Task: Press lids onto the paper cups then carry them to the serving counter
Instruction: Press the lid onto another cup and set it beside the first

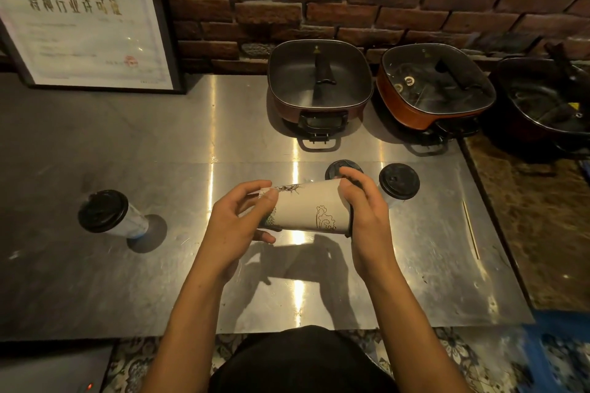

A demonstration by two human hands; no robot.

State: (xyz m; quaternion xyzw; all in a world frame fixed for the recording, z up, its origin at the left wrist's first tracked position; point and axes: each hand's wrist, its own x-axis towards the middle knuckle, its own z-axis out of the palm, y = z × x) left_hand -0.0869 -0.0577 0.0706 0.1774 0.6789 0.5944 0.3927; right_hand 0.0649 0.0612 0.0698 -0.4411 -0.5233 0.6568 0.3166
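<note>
1. While I hold the white paper cup [306, 210], printed with line drawings, on its side above the middle of the brushed-steel table [415, 281], its long axis runs left to right, roughly along the table's near edge. The narrow base points to my left hand [236, 226] and the wide mouth to my right hand [364, 210].
2. The black plastic lid [350, 226] is at the mouth end. Only a dark sliver of its rim shows below my right palm, so I cannot tell whether it is seated all round.
3. My left hand is curled round the base end, thumb on top and fingers underneath, bracing it.
4. My right hand is closed over the mouth end, fingers wrapped across the cup's rim and the lid.
5. I judge the press must travel along that axis, right hand pushing toward left.
6. One black-lidded cup [102, 210] stands toward the table's left edge, and a second lidded cup [399, 181] stands toward the right edge. A third black top [335, 167] shows behind my right fingers; I cannot tell whether it is a loose lid or a cup.
</note>
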